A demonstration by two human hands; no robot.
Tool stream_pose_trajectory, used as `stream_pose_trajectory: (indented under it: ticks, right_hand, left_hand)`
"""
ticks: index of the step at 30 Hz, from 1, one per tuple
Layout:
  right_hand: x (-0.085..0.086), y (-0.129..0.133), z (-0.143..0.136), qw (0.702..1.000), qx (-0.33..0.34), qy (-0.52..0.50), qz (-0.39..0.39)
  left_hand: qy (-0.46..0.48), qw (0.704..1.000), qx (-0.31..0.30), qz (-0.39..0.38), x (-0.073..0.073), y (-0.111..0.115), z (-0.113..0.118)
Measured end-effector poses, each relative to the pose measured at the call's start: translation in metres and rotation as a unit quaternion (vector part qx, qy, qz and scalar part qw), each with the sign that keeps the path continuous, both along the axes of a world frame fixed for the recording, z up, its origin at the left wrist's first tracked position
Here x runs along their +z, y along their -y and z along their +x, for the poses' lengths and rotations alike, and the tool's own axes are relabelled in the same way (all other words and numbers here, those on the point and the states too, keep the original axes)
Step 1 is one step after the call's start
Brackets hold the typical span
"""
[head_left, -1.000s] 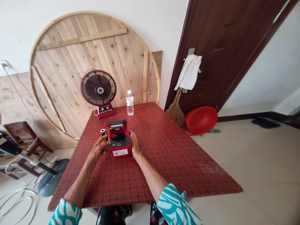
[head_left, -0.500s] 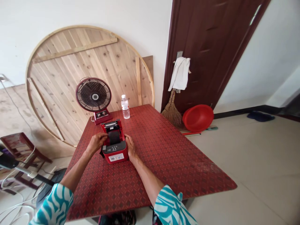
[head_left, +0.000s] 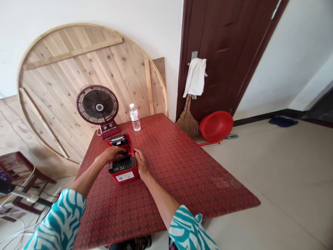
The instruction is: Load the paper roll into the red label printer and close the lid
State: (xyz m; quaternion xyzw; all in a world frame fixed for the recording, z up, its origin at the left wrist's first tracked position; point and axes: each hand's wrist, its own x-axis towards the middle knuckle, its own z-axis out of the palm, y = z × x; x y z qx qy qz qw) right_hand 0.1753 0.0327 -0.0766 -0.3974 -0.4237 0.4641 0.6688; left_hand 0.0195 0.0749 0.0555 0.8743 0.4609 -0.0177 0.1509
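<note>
One open red device (head_left: 123, 167), its inside under my bent left fingers (head_left: 120, 149), hold unseen; right side against my loosely opened right fingers (head_left: 137, 153).

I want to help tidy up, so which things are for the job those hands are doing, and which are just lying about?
For the job:
red machine, opened
left hand, reaching into it
right hand, against its side
table, under it

Just about, it seems:
fan
bottle
towel
broom
basin
</note>
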Motion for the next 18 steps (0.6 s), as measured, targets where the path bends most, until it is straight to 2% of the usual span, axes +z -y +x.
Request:
stream_pose_trajectory:
  ticks: [5, 8, 14, 18]
  right_hand:
    - [-0.002, -0.001, -0.001, 1.000, -0.002, 0.000, 0.003]
    - [-0.003, -0.002, -0.001, 1.000, -0.005, 0.001, -0.002]
    - [-0.004, -0.002, -0.001, 1.000, -0.006, -0.003, -0.001]
    - [-0.005, -0.002, -0.001, 1.000, -0.002, -0.009, -0.002]
  left_hand:
    - [-0.135, 0.989, 0.035, 0.041, 0.003, 0.009, 0.013]
    - [-0.175, 0.981, 0.058, 0.062, 0.004, 0.016, 0.019]
    - [-0.120, 0.985, 0.090, 0.081, 0.002, 0.024, 0.018]
    - [-0.037, 0.991, 0.078, 0.107, 0.004, 0.031, 0.013]
